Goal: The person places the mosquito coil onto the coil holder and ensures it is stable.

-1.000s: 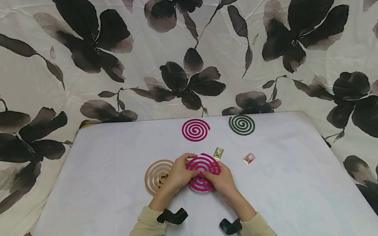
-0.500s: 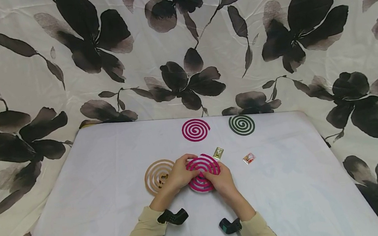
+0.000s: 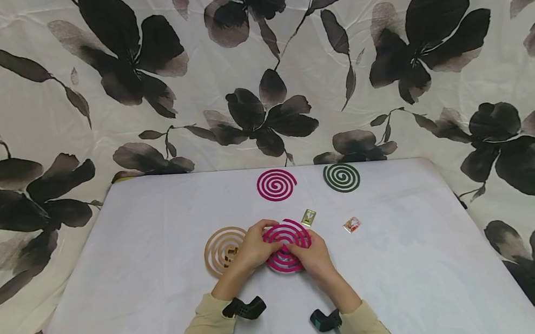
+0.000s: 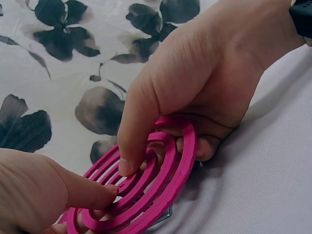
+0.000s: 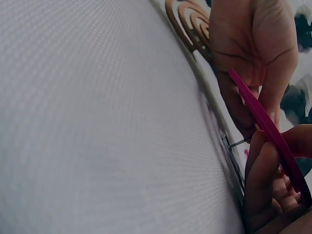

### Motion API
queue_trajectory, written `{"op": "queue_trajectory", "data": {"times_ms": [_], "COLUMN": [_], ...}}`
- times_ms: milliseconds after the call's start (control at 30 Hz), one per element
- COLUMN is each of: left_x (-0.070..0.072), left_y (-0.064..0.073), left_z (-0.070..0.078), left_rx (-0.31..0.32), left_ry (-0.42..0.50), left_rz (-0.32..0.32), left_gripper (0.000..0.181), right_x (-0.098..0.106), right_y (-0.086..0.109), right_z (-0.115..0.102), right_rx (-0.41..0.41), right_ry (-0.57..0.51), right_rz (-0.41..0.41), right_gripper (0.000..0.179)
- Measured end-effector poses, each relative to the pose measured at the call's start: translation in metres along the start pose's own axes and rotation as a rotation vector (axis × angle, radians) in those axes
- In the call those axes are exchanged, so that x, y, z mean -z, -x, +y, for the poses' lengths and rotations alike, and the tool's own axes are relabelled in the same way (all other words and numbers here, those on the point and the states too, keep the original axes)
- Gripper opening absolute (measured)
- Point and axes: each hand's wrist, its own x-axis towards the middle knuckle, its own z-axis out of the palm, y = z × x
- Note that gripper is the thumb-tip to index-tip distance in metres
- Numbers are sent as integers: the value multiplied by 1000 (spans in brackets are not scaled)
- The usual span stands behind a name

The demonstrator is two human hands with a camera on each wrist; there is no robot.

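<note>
Patterned cloth (image 3: 146, 128) with dark flowers is hung behind a worktop (image 3: 429, 259), which is covered in white. Near the middle of this worktop, a pink coil (image 3: 291, 240) is held by both hands. On its left side it is pinched by the left hand (image 3: 256, 244), with the thumb laid on top and the fingers curled below. On its right side it is pinched in a similar way by the right hand (image 3: 316, 251). In the right wrist view a gap is seen between this coil and the worktop, and a thin metal piece (image 5: 238, 143) is seen below it. Whether the two are joined cannot be told.

To the left, a tan coil (image 3: 220, 251) is placed, partly covered by the left hand; small dark and gold pieces are seen near its middle, too small to be named. To the far right of the held coil, a gold packet (image 3: 308, 217) and, farther right, a red and white packet (image 3: 352, 224) are left lying.

Judged by these pictures, the handling of the held coil is under way and not yet finished, because it is not released. At the far edge, a flat pink coil (image 3: 276, 184) and a green coil (image 3: 342, 177) appear not yet handled, and the packets seem unused too.
</note>
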Motion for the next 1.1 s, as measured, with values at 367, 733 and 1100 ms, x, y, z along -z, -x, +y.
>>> {"op": "queue_trajectory", "data": {"times_ms": [367,733,1100], "left_x": [-1,0,-1], "left_y": [0,0,2], "left_z": [1,2,-1], "left_rx": [34,31,7], "left_ry": [-2,-27,-44], "left_rz": [-3,8,12], "left_gripper": [45,43,43], "right_x": [0,-1,0], "right_y": [1,-2,-1], "right_z": [2,1,1], "right_rx": [17,7,-11], "right_ry": [4,22,34], "right_rz": [1,4,1], "right_gripper": [40,45,36]}}
